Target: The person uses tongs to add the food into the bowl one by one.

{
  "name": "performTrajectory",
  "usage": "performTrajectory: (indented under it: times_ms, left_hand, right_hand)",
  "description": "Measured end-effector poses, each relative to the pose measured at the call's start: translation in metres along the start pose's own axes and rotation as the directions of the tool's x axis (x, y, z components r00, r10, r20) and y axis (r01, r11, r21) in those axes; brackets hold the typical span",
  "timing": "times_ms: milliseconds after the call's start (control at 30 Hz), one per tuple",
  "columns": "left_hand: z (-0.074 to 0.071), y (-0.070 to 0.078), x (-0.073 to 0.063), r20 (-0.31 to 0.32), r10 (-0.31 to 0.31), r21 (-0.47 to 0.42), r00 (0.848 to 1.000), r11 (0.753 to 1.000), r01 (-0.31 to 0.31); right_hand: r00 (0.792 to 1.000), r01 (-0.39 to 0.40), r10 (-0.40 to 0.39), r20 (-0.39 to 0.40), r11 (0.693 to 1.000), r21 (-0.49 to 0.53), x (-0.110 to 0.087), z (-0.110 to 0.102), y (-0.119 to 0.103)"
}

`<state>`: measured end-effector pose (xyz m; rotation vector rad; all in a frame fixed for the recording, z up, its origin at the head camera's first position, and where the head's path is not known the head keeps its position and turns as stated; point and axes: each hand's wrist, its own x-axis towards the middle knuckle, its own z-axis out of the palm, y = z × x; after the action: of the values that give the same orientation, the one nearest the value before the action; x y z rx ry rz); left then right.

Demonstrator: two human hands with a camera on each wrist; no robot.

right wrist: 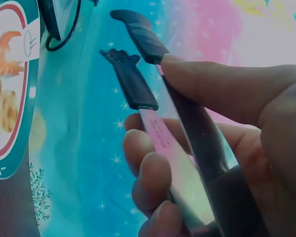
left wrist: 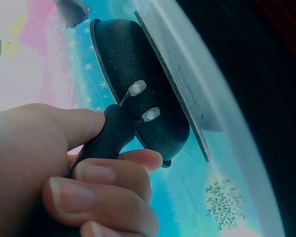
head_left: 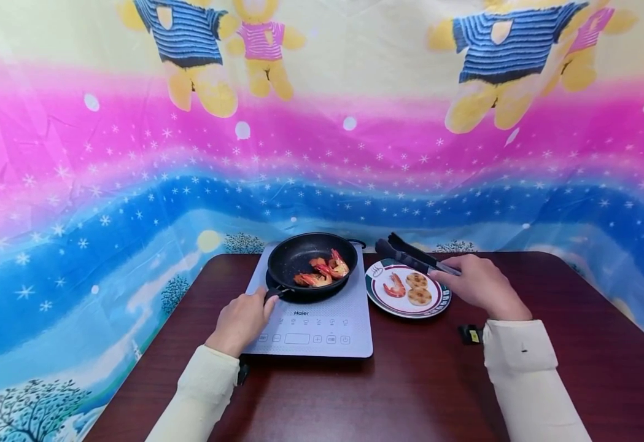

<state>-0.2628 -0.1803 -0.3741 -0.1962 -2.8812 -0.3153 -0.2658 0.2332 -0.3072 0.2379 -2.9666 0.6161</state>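
Note:
My left hand (head_left: pixel 240 320) grips the black handle (left wrist: pixel 111 131) of a frying pan (head_left: pixel 291 253). Inside the pan, several orange-red shrimp (head_left: pixel 329 267) lie toward the right and front. My right hand (head_left: pixel 479 282) holds metal tongs (head_left: pixel 410 253) with black tips, thumb on one arm and fingers curled round the other. In the right wrist view the two black tips (right wrist: pixel 133 81) stand apart with nothing between them. Below the tongs, a patterned plate (head_left: pixel 378 301) carries one shrimp (head_left: pixel 395 286) and several round browned slices (head_left: pixel 420 296).
The pan sits on a white Haier induction cooktop (head_left: pixel 322 341) with touch controls along its front. Both stand on a dark red-brown table (head_left: pixel 410 380). A small black object with a yellow mark (head_left: pixel 469 334) lies by the right sleeve. A printed cloth (head_left: pixel 322 153) hangs behind.

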Motion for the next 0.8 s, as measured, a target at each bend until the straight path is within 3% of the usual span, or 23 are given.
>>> performTrajectory:
  times_ms: [400, 800]
  left_hand:
    - [0.001, 0.001, 0.000, 0.006, -0.007, 0.005, 1.000, 1.000, 0.007]
    - [0.002, -0.001, 0.000, -0.003, 0.003, 0.004, 1.000, 1.000, -0.003]
  right_hand:
    - [0.987, -0.106, 0.111, 0.114, 0.993, -0.051, 0.003, 0.004, 0.011]
    - [0.964, -0.147, 0.158, 0.212, 0.987, -0.067, 0.006, 0.010, 0.016]
